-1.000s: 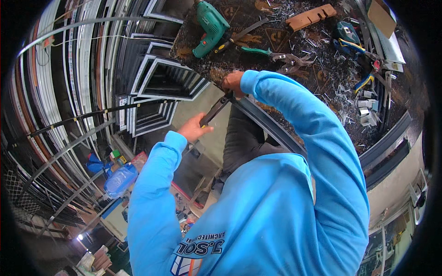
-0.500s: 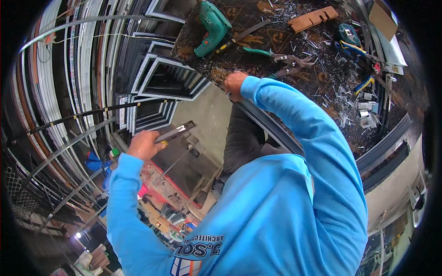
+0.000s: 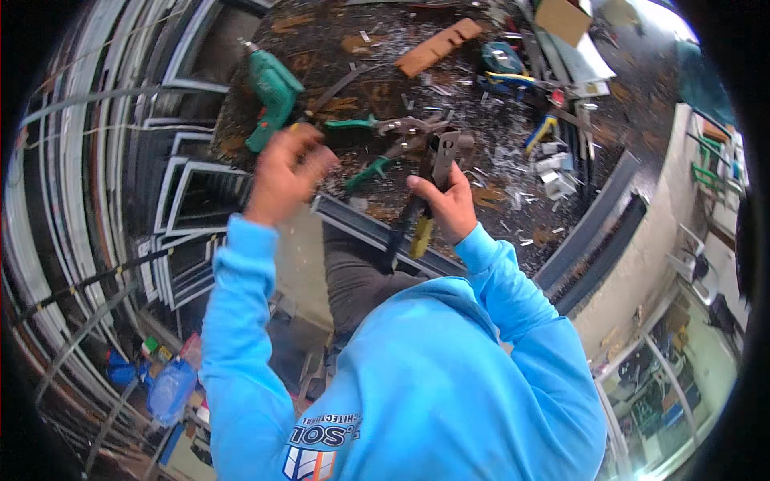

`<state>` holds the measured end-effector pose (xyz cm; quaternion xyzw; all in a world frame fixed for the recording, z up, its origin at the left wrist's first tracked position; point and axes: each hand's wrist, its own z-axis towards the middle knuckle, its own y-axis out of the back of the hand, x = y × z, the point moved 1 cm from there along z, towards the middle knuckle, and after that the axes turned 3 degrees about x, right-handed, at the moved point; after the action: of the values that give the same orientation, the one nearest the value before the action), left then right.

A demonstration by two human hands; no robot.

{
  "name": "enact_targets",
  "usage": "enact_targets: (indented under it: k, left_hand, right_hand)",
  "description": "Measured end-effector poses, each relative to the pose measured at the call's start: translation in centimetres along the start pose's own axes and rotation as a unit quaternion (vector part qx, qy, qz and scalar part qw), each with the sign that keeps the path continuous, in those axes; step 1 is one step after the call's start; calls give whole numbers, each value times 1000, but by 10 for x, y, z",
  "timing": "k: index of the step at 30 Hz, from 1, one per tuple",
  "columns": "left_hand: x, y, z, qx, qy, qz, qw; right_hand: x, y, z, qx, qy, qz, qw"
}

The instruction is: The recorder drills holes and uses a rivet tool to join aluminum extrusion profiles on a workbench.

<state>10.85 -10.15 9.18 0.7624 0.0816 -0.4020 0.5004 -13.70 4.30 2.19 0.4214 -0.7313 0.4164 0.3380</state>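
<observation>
My right hand (image 3: 451, 207) is closed around a plier-like hand tool (image 3: 446, 160) with a flat metal head and black and yellow handles. The handles point down toward my lap, above a dark grey metal profile (image 3: 353, 218) along the bench edge. My left hand (image 3: 290, 172), blurred by movement, is raised near the bench's left corner with thumb and fingers apart; nothing shows in it. Just beyond it lie a green power drill (image 3: 274, 90) and a file (image 3: 341, 86). Green-handled locking pliers (image 3: 401, 128) lie between my hands.
Metal offcuts and small rivet-like pins litter the dark bench (image 3: 321, 32). A notched wooden block (image 3: 438, 46), blue-and-yellow pliers (image 3: 541, 132) and a cardboard box (image 3: 564, 19) lie farther back. Framed panels (image 3: 204, 192) and long profiles (image 3: 72, 144) stand at the left.
The plier-like tool has passed from my left hand to my right. My left hand has moved up toward the drill, while my right has left the profile. The view has swung right.
</observation>
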Motion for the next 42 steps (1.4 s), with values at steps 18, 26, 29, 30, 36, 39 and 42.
enact_targets:
  k: [18, 26, 29, 30, 36, 39, 42]
  left_hand:
    - [102, 104, 27, -72, 68, 24, 995]
    - [-41, 108, -172, -92, 333, -402, 848]
    - [-70, 92, -202, -42, 366, -395, 842]
    - [-75, 82, -204, -44, 365, -394, 843]
    - [-53, 31, -210, -5, 319, -250, 914]
    - [-47, 27, -208, 1, 314, -169, 934]
    - [-53, 29, -200, -2, 323, -174, 930]
  right_hand:
    - [-2, -13, 13, 152, 217, -511, 817]
    - [-82, -118, 103, 443, 311, -640, 545]
    - [-78, -142, 116, 531, 248, -689, 425]
    - [-81, -142, 120, 537, 235, -686, 432]
    - [-88, -153, 126, 551, 219, -683, 427]
    - [-84, -154, 127, 557, 219, -674, 433]
    - [-84, -151, 129, 560, 218, -668, 439]
